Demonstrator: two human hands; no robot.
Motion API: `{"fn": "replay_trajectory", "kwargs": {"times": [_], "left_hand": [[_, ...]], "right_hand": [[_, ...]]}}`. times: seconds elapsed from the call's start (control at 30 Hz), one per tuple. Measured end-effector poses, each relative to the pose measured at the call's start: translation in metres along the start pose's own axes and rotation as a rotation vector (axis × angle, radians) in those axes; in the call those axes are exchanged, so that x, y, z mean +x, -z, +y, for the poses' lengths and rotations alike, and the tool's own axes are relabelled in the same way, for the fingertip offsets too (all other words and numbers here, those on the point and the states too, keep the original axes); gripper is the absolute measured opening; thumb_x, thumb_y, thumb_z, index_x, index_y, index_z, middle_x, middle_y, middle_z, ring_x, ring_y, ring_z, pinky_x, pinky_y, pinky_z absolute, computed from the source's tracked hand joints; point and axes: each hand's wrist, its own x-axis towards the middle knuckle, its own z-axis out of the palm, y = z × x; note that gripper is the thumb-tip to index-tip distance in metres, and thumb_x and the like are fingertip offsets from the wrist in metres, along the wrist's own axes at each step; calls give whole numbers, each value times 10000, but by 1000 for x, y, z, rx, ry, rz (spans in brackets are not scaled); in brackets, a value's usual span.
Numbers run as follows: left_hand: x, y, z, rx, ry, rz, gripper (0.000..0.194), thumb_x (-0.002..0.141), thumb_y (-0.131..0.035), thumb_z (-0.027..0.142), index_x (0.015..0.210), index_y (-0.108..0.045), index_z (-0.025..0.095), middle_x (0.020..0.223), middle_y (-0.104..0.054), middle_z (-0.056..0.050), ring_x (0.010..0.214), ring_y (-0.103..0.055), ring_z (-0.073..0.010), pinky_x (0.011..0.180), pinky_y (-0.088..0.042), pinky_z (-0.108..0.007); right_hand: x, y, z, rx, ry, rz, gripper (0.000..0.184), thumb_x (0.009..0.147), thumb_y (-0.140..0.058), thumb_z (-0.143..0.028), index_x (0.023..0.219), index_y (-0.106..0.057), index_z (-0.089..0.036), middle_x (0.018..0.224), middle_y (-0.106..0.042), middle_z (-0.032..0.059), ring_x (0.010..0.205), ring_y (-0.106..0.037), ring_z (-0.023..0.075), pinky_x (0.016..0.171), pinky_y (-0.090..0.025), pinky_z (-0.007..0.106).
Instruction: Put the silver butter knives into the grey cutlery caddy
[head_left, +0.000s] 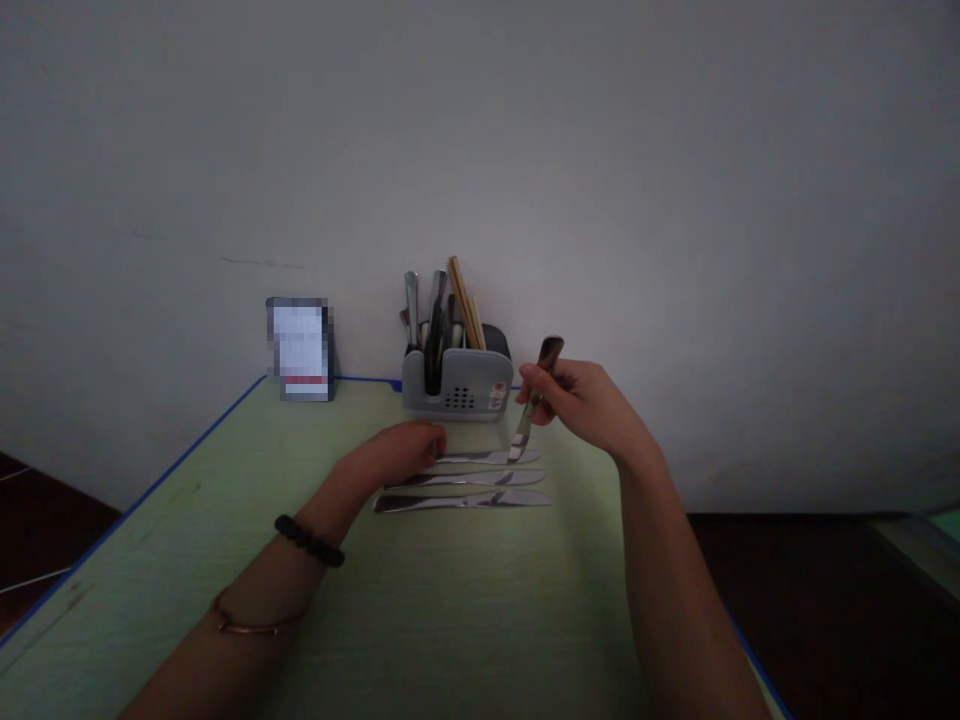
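Observation:
My right hand (574, 395) is closed round a metal table knife (531, 405), tilted with its broad handle up and its lower end down over the tips of the knives on the table. My left hand (401, 450) lies low at the left, its fingers closed at the handle end of the farthest lying knife (480, 458) and hiding that handle. Nearer to me, a middle knife (472, 479) and a front knife (465, 501) lie roughly parallel to it, blades to the right. Just behind my hands stands a grey cutlery holder (457, 385).
Metal cutlery (412, 305) and wooden chopsticks (465, 300) stand upright in the holder. A phone-like device with a blurred screen (300, 345) leans on the wall (480, 150) at the left. The pale green table (465, 610) has a blue edge and meets the wall.

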Motion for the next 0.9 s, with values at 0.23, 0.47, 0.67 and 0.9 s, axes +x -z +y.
{"fn": "replay_trajectory", "kwargs": {"times": [0.23, 0.47, 0.67, 0.9], "left_hand": [[-2, 3, 5, 9, -17, -4, 164, 805, -503, 228, 910, -612, 166, 906, -654, -60, 804, -581, -184, 695, -418, -260], [-10, 19, 34, -340, -260, 71, 317, 921, -382, 399, 1004, -584, 168, 937, -645, -32, 825, -576, -156, 730, -432, -243], [-19, 30, 45, -557, -255, 21, 350, 952, -279, 376, 1009, -543, 153, 713, -556, 9, 616, -522, -108, 595, -430, -214], [-22, 36, 44, -554, -216, 69, 427, 946, -240, 459, 938, -549, 164, 616, -402, 46, 538, -382, -90, 519, -354, -205]], "right_hand": [[1, 0, -1, 50, -18, 17, 456, 864, -465, -539, 722, -644, -144, 538, -613, 7, 462, -590, 101, 462, -441, 203], [4, -3, -7, 400, -58, 136, 478, 807, -501, -602, 712, -608, -147, 720, -687, 56, 471, -595, 97, 492, -507, 230], [7, -4, -9, 636, -103, 223, 259, 807, -539, -414, 744, -546, -164, 750, -683, 45, 462, -584, 95, 484, -520, 240], [11, -6, -5, 735, -156, 232, 148, 740, -510, -282, 857, -464, -204, 661, -647, -18, 460, -579, 114, 500, -513, 265]]}}
